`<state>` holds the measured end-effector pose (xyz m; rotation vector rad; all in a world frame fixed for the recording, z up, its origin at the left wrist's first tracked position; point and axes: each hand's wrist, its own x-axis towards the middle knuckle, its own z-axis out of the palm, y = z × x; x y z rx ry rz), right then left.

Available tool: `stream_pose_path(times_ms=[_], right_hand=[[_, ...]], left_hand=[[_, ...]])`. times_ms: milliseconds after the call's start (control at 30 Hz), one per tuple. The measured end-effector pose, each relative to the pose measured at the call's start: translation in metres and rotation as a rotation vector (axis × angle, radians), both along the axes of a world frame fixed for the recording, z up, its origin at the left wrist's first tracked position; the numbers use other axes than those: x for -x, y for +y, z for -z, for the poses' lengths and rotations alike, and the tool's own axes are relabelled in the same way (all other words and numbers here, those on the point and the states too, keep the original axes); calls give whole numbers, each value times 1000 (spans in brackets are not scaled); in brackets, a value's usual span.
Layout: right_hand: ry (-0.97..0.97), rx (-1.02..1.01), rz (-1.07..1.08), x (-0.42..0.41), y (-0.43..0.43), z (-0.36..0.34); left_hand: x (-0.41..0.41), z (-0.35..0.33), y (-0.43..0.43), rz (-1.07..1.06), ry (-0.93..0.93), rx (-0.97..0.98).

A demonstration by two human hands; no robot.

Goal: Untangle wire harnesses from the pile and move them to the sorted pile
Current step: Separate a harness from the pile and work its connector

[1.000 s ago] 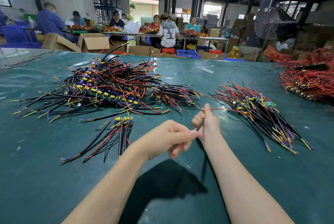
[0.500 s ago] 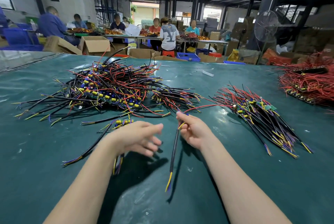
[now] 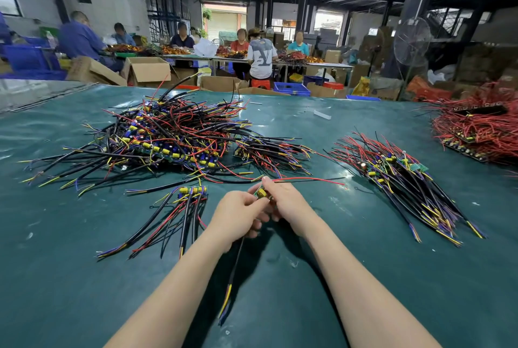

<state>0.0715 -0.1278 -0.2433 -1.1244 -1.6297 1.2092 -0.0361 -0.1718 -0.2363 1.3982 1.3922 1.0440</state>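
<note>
Left hand (image 3: 238, 215) moved in from left, now meets right hand (image 3: 288, 204). Fingers of both pinch one wire harness (image 3: 262, 192) at its small board with yellow capacitor. Red lead (image 3: 308, 178) runs out right of my fingers. Black cable (image 3: 236, 263) hangs toward me over worktop (image 3: 392, 277). Tangled pile (image 3: 168, 137) lies beyond fingers, to left. Sorted pile (image 3: 406, 185) lies right, well apart. Small bunch (image 3: 185, 207) near, left of my fingers.
</note>
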Motion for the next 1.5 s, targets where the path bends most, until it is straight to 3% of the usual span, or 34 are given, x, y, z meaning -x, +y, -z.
stream_pose_path(times_ms=[133,233,400,500,567,600,667,733,800,900,1067,1133,1200,1267,1500], right_hand=[[125,91,-66,-11,6,0],[309,105,72,-20,11,1],[720,230,364,-39,25,-1],[1073,396,425,-54,28,-1],[1256,481,411,-60,27,-2],[1251,488,413,-60,25,-3],[1039,439,436,-49,20,-7],[682,282,417,-26,12,-12],[350,75,347,-2,3,-13],[-96,-224,372,13,-4,-12],[-271,-312,474,4,-7,-18],[-291,-304,482,2,-6,-21],[-263,-276,487,-5,-1,-29],[-390,-300,553,-17,9,-38],[-894,-444,918,-94,52,-64]], left_hand=[[5,-1,1,76,-59,27],[10,-2,0,256,-127,45],[20,-3,2,410,-130,51],[26,-5,-2,514,-165,127],[24,-6,-1,424,-254,143],[21,-6,2,303,-322,147],[15,-4,8,11,-463,155],[7,-1,11,-170,-509,121],[0,6,10,-209,-412,50],[-7,10,10,-133,-102,-67],[-15,17,12,121,257,-220],[-15,20,11,109,192,-210],[-13,21,11,36,-41,-119],[-9,21,10,-9,-161,-71],[-11,26,8,51,57,-156]])
